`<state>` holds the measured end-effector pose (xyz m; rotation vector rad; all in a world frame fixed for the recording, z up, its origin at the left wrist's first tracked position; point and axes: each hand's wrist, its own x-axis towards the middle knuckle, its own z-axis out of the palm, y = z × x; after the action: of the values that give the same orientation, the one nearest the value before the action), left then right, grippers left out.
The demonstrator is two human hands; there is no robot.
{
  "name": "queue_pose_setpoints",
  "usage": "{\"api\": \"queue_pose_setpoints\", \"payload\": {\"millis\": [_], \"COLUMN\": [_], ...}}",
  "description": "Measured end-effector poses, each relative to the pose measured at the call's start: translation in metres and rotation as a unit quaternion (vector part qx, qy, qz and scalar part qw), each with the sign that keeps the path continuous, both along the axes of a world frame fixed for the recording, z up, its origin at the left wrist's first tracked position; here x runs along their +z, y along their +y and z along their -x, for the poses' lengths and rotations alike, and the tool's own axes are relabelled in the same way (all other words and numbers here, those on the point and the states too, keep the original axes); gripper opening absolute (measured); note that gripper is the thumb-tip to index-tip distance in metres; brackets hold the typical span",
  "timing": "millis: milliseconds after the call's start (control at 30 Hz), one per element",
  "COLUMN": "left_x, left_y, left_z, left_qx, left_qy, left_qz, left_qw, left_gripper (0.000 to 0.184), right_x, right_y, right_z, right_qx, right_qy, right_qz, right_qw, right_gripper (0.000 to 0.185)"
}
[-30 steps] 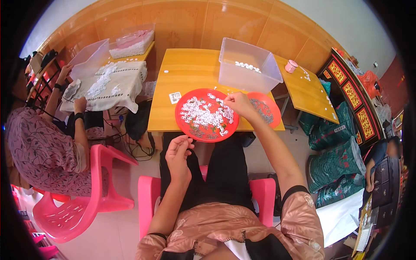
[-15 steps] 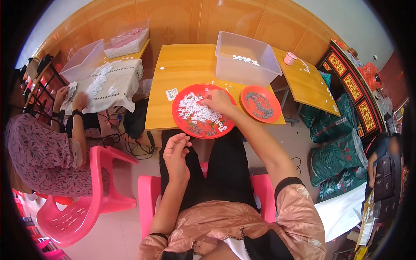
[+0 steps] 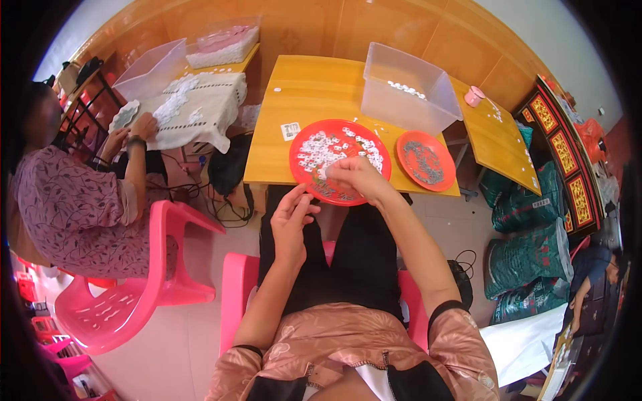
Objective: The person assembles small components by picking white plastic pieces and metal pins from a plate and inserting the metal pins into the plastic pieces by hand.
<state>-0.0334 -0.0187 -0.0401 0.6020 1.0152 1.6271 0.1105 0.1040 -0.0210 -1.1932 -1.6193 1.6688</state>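
Observation:
A red round plate on the near edge of the wooden table holds many small white plastic pieces with holes and a scatter of small grey metal parts. Over its near side is my right hand, its thumb and fingers pinched on one white plastic piece. My left hand is just off the plate's near left rim, above my lap. Its thumb and forefinger are pressed together; whatever lies between them is too small to make out. An orange-red plate with more grey metal parts stands to the right.
Behind the plates sits a clear plastic bin with white pieces inside. A printed card lies left of the plate. At left, another person handles white pieces at a cloth-covered table. Green sacks stack at right.
My right hand has come back from the middle of the plate toward its near side, closer to my left hand. The camera view has shifted, and the white pieces lie more spread out.

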Motion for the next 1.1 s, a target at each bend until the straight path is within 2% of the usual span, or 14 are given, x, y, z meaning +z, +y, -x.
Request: {"api": "queue_pose_setpoints", "payload": {"millis": [33,133,267,367,433,467,533,633,767,933,1100], "left_x": [0.001,0.006,-0.002,-0.004,-0.004,-0.001,0.007,0.006,0.001,0.002,0.003], "left_y": [0.0,-0.002,0.0,0.003,0.004,0.004,0.003,0.002,0.001,0.001,0.0], "left_z": [0.0,-0.002,0.003,0.009,0.012,0.012,0.011,0.014,0.015,0.014,0.014], "left_qx": [0.004,-0.018,-0.008,-0.012,-0.011,-0.013,-0.005,-0.018,-0.03,-0.024,-0.045], "left_qy": [0.002,0.042,0.055,-0.005,-0.062,-0.062,-0.093,-0.093,-0.096,-0.082,-0.14], "left_qz": [0.004,-0.043,-0.021,-0.014,-0.003,-0.005,-0.004,-0.011,0.0,0.008,0.009], "left_qw": [1.0,0.998,0.998,1.0,0.998,0.998,0.996,0.995,0.995,0.996,0.989], "left_gripper": [0.031,0.028,0.028,0.023,0.016,0.016,0.012,0.012,0.015,0.021,0.019], "right_x": [-0.001,0.017,0.013,0.017,0.009,0.006,0.001,-0.007,-0.01,-0.018,-0.021], "right_y": [-0.011,-0.037,-0.043,-0.033,-0.014,-0.005,0.008,0.011,0.006,0.006,0.012], "right_z": [0.001,0.003,0.003,-0.001,-0.013,-0.021,-0.035,-0.038,-0.03,-0.023,-0.025], "right_qx": [0.011,0.048,0.073,0.043,-0.03,-0.031,-0.053,-0.045,-0.003,0.056,0.088], "right_qy": [0.056,0.053,0.074,0.066,-0.007,-0.008,-0.179,-0.242,-0.259,-0.31,-0.329], "right_qz": [0.016,0.054,0.058,0.046,-0.079,-0.08,-0.254,-0.3,-0.344,-0.464,-0.456], "right_qw": [0.998,0.996,0.993,0.996,0.996,0.996,0.949,0.922,0.903,0.828,0.822], "right_gripper": [0.018,0.018,0.017,0.017,0.017,0.017,0.014,0.01,0.008,0.007,0.008]}}
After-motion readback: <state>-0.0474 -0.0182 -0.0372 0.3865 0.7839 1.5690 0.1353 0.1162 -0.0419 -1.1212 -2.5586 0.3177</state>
